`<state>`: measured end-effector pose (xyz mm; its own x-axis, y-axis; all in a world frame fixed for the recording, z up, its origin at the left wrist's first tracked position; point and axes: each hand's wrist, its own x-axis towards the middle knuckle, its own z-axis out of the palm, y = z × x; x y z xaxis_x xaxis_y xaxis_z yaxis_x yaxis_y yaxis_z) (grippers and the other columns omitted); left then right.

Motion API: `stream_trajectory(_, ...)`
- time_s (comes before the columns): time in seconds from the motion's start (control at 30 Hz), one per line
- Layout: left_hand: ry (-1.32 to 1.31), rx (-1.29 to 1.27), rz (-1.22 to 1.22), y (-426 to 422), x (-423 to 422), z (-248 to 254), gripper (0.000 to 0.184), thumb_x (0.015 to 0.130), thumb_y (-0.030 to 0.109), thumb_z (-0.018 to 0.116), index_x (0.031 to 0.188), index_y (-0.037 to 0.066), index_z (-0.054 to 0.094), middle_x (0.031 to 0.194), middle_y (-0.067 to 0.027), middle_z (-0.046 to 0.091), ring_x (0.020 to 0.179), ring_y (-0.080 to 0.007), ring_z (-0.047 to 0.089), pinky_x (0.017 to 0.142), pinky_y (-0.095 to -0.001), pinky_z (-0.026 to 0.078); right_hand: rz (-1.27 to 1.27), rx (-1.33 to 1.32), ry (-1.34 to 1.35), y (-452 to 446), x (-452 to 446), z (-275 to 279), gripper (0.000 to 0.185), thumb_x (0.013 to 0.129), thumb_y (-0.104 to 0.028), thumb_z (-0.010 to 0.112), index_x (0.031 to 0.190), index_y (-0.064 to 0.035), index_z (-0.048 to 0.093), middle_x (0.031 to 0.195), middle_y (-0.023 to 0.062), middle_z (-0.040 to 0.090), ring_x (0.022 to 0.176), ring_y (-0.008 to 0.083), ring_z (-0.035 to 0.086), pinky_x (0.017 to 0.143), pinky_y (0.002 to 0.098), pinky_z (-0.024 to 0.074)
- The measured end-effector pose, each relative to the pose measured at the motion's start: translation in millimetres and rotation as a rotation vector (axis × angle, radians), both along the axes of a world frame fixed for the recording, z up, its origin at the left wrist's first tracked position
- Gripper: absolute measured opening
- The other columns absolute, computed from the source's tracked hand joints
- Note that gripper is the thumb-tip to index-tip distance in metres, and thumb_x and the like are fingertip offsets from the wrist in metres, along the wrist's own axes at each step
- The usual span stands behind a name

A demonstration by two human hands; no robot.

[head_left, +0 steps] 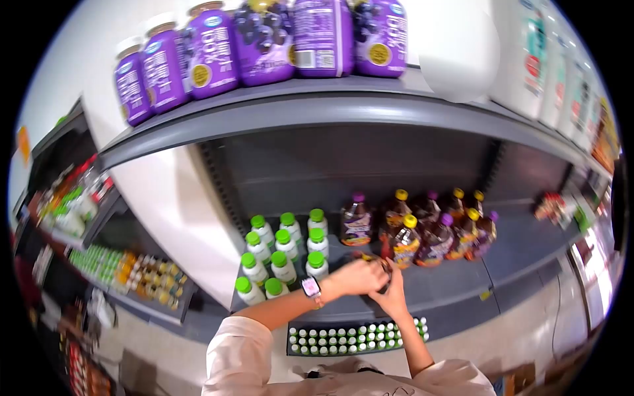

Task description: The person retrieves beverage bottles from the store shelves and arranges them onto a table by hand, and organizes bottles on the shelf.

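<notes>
My left hand, with a watch on the wrist, is closed over a dark drink bottle that my fingers mostly hide. From the other side, my right hand meets it, its fingers wrapped at the same bottle. Just beyond my hands, on the lower shelf, stand dark drink bottles with yellow caps and purple caps. One purple-capped bottle stands a little apart, left of that group. To the left, white bottles with green caps form rows close to my left wrist.
Overhead, an upper shelf carries purple juice bottles and large white containers. A case of white-capped bottles lies below my forearms. Another stocked shelf stands at left. Small packages sit at the lower shelf's right end.
</notes>
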<state>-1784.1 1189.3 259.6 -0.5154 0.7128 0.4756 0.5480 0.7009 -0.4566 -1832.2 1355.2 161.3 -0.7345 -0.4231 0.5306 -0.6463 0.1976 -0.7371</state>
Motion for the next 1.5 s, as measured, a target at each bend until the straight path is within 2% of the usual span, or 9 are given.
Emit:
stream_trajectory(0.33, -0.063, 0.144, 0.068, 61.4, 84.0, -12.6, 0.021, 0.07, 0.016, 0.064, 0.088, 0.005, 0.064, 0.108, -0.0093, 0.065, 0.071, -0.0105, 0.055, 0.05, -0.0222, 0.049, 0.465, -0.267, 0.073, 26.2, -6.3, -61.9, 0.074, 0.066, -0.017, 0.084, 0.125, -0.0057, 0.042, 0.132, 0.0212, 0.052, 0.125, 0.0392, 0.05, 0.113, 0.0553, 0.0315)
stream_trajectory(0.47, -0.077, 0.333, 0.175, 79.7, 132.0, -13.5, 0.021, 0.074, 0.014, 0.066, 0.094, 0.006, 0.065, 0.101, -0.0034, 0.065, 0.073, -0.011, 0.06, 0.05, -0.0255, 0.051, 0.614, -0.177, 0.308, 38.9, 8.8, -45.8, 0.079, 0.06, -0.026, 0.089, 0.122, -0.0032, 0.046, 0.117, 0.0159, 0.061, 0.105, 0.0339, 0.062, 0.103, 0.0533, 0.0434)
stream_trajectory(0.53, -0.133, 0.498, 0.258, 82.2, 157.9, -19.1, 0.021, 0.076, 0.015, 0.066, 0.096, 0.008, 0.064, 0.1, -0.0025, 0.064, 0.074, -0.0122, 0.061, 0.051, -0.0256, 0.051, 0.879, -0.201, -0.262, 43.9, 43.9, -48.5, 0.078, 0.063, -0.023, 0.088, 0.124, -0.0013, 0.045, 0.111, 0.0151, 0.061, 0.103, 0.0286, 0.062, 0.097, 0.0451, 0.047)
stream_trajectory(0.7, -0.218, 0.748, 0.514, 66.4, 240.8, -60.1, 0.016, 0.081, 0.018, 0.069, 0.096, 0.011, 0.066, 0.096, -0.0011, 0.068, 0.079, -0.0159, 0.066, 0.059, -0.029, 0.054, 1.159, -0.034, -0.644, 4.1, 126.2, -82.7, 0.059, 0.066, -0.016, 0.088, 0.113, 0.0029, 0.057, 0.098, 0.0067, 0.066, 0.088, 0.0138, 0.065, 0.077, 0.0283, 0.0528)
stream_trajectory(0.73, -0.179, 0.836, 0.625, 63.5, 263.5, -65.3, 0.018, 0.08, 0.019, 0.073, 0.095, 0.011, 0.068, 0.094, -0.0013, 0.069, 0.077, -0.0161, 0.066, 0.059, -0.0288, 0.054, 0.968, -0.326, -0.527, -9.2, 161.6, -89.4, 0.067, 0.062, -0.024, 0.093, 0.115, 0.0004, 0.058, 0.097, 0.0093, 0.067, 0.088, 0.0178, 0.067, 0.075, 0.0303, 0.0532)
stream_trajectory(0.83, -0.024, 1.16, 0.915, 65.8, 332.8, -71.0, 0.024, 0.075, 0.021, 0.081, 0.095, 0.012, 0.072, 0.089, -0.0016, 0.071, 0.072, -0.0167, 0.064, 0.06, -0.0277, 0.053, 1.134, 0.039, -0.12, -49.4, 187.8, -57.5, 0.075, 0.059, -0.034, 0.095, 0.117, -0.0033, 0.058, 0.101, 0.0121, 0.067, 0.088, 0.0234, 0.068, 0.076, 0.0327, 0.054)
stream_trajectory(0.93, 0.126, 1.514, 1.073, 61.9, 390.9, -78.7, 0.041, 0.065, 0.022, 0.089, 0.102, 0.013, 0.074, 0.093, -0.0021, 0.073, 0.072, -0.0183, 0.06, 0.07, -0.0283, 0.049, 1.369, -0.02, -0.05, -102.9, 235.0, -42.5, 0.077, 0.058, -0.037, 0.095, 0.119, -0.0066, 0.059, 0.104, 0.0118, 0.067, 0.087, 0.0274, 0.068, 0.076, 0.035, 0.0548)
stream_trajectory(1.07, 0.189, 1.357, 1.148, 32.0, 459.5, -56.0, 0.044, 0.067, 0.027, 0.084, 0.106, 0.011, 0.073, 0.112, -0.0071, 0.07, 0.093, -0.0246, 0.06, 0.092, -0.0371, 0.041, 1.528, -0.103, 0.005, -159.4, 309.3, -36.1, 0.078, 0.056, -0.036, 0.093, 0.119, -0.0076, 0.056, 0.105, 0.01, 0.067, 0.085, 0.0305, 0.066, 0.073, 0.0367, 0.0543)
stream_trajectory(1.5, 0.076, 1.671, 1.166, -31.4, 633.0, -59.2, 0.032, 0.078, 0.017, 0.075, 0.11, 0.009, 0.072, 0.119, -0.0083, 0.069, 0.106, -0.0268, 0.064, 0.097, -0.0371, 0.049, 1.69, 0.064, -0.007, -238.7, 489.2, -54.4, 0.077, 0.054, -0.046, 0.092, 0.109, -0.0044, 0.058, 0.092, 0.0117, 0.063, 0.077, 0.0319, 0.066, 0.066, 0.0385, 0.0543)
